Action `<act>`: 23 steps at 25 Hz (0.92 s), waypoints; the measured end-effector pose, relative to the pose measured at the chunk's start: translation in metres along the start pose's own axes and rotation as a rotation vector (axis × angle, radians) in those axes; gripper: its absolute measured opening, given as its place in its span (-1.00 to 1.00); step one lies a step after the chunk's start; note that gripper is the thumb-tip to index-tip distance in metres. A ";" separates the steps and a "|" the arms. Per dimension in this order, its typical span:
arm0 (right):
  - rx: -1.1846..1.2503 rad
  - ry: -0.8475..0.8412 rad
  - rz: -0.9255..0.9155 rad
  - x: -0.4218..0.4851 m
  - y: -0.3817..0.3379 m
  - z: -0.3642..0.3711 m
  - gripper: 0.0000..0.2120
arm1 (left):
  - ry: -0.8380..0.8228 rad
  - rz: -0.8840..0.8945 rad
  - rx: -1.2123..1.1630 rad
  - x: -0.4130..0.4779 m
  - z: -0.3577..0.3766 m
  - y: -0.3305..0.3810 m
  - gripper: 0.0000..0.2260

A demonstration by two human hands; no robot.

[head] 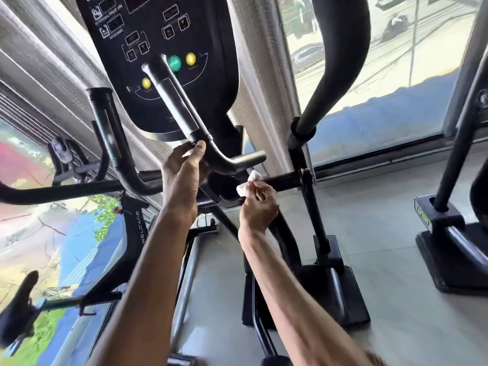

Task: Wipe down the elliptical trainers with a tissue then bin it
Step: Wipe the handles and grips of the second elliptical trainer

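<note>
A: Where is the tissue (249, 182) found?

B: It is pinched, crumpled, in the fingertips of the right hand (260, 204). It is held against the black frame just under the bent handlebar (237, 161) of the elliptical trainer (317, 217). That handlebar is gripped by the left hand (184, 175), fingers curled round the bend, just left of the right hand.

A: How much is judged done?

B: Wiping is judged to be under way on 1 machine. Which parts have been covered cannot be told. The console (163, 62), above both hands, gives no sign either way. A 2nd trainer (455, 159), well to the right of the right hand, is judged to be left. Binning is not yet done, since the tissue is in the hand.

A: And containers?

B: No bin is seen. A dark round recess (223, 187) is made out just left of the tissue. Whether it is a holder, and what is in it, cannot be told.
</note>
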State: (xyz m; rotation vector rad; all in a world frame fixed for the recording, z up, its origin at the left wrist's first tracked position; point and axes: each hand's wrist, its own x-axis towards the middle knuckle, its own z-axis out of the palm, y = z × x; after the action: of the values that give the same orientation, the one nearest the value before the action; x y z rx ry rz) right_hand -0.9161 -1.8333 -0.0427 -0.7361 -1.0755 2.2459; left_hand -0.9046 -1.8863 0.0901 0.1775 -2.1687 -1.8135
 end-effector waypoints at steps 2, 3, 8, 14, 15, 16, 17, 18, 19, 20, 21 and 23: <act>0.195 -0.014 0.178 -0.001 -0.007 0.008 -0.96 | 0.017 0.014 0.016 -0.002 0.002 0.000 -0.85; 0.219 -0.043 0.132 -0.005 -0.013 0.014 -0.96 | 0.031 0.018 0.011 -0.002 0.002 0.000 -0.87; 0.137 -0.090 -0.032 -0.008 -0.021 0.020 -0.86 | 0.053 0.024 0.019 -0.002 0.006 -0.001 -0.90; -0.138 -0.267 -0.221 0.031 -0.027 0.008 -0.86 | 0.060 0.038 0.030 -0.008 0.009 0.004 -0.91; -0.214 -0.336 -0.293 0.038 -0.030 0.006 -0.87 | 0.053 0.039 0.027 -0.009 0.008 0.005 -0.91; -0.311 -0.406 -0.387 0.046 -0.033 0.004 -0.87 | 0.044 0.039 0.022 -0.007 0.007 0.005 -0.91; -0.403 -0.471 -0.464 0.054 -0.036 0.004 -0.88 | 0.039 0.035 0.017 -0.007 0.007 0.005 -0.92; -0.497 -0.518 -0.514 0.063 -0.041 0.005 -0.89 | 0.038 0.036 0.010 -0.007 0.006 0.004 -0.92; -0.589 -0.554 -0.540 0.071 -0.046 0.008 -0.90 | 0.042 0.037 0.001 -0.008 0.005 0.003 -0.92; -0.673 -0.603 -0.563 0.079 -0.053 0.011 -0.90 | 0.045 0.039 -0.005 -0.009 0.006 0.001 -0.90; -0.735 -0.673 -0.585 0.084 -0.061 0.014 -0.90 | 0.047 0.037 -0.010 -0.010 0.005 0.000 -0.88; -0.776 -0.825 -0.608 0.091 -0.077 0.019 -0.90 | 0.038 0.039 -0.027 -0.009 0.005 -0.002 -0.84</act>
State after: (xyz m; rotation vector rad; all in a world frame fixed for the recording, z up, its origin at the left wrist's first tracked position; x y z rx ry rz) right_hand -0.9757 -1.7411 0.0084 0.3287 -2.2412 1.5415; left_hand -0.8978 -1.8792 0.0864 0.1617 -2.1065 -1.8020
